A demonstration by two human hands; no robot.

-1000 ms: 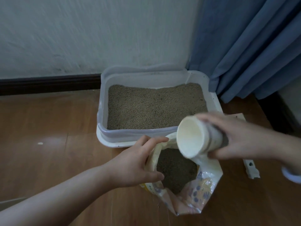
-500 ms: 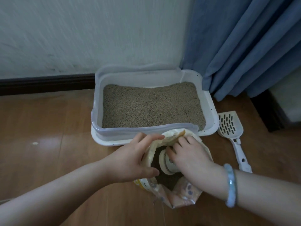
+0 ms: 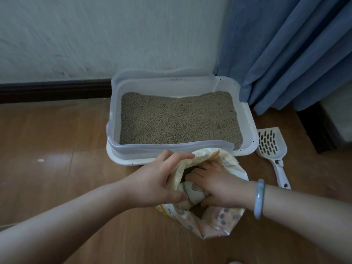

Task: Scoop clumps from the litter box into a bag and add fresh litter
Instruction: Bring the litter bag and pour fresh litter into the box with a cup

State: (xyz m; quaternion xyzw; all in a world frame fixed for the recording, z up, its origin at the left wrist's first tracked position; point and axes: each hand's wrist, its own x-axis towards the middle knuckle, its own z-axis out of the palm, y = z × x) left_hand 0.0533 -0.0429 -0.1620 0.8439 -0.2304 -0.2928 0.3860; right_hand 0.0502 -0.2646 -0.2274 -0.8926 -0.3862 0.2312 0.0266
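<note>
A white litter box (image 3: pixel 249 128) filled with tan litter (image 3: pixel 177 119) stands on the wood floor against the wall. In front of it sits an open yellow litter bag (image 3: pixel 219 221). My left hand (image 3: pixel 156 183) grips the bag's left rim and holds the mouth open. My right hand (image 3: pixel 217 183) is down inside the bag's mouth, closed around a white paper cup (image 3: pixel 194 191) lying on its side. The litter inside the bag is mostly hidden by my hands. A white slotted scoop (image 3: pixel 270 145) lies on the floor right of the box.
A blue curtain (image 3: pixel 285 50) hangs at the right, touching the box's far right corner. A dark baseboard (image 3: pixel 55 90) runs along the white wall. Bare wood floor (image 3: pixel 53 149) lies to the left, with a small white speck (image 3: pixel 40 160).
My right hand has gone from holding the cup above the bag to pushing it down into the bag's mouth. The left hand keeps its hold on the rim.
</note>
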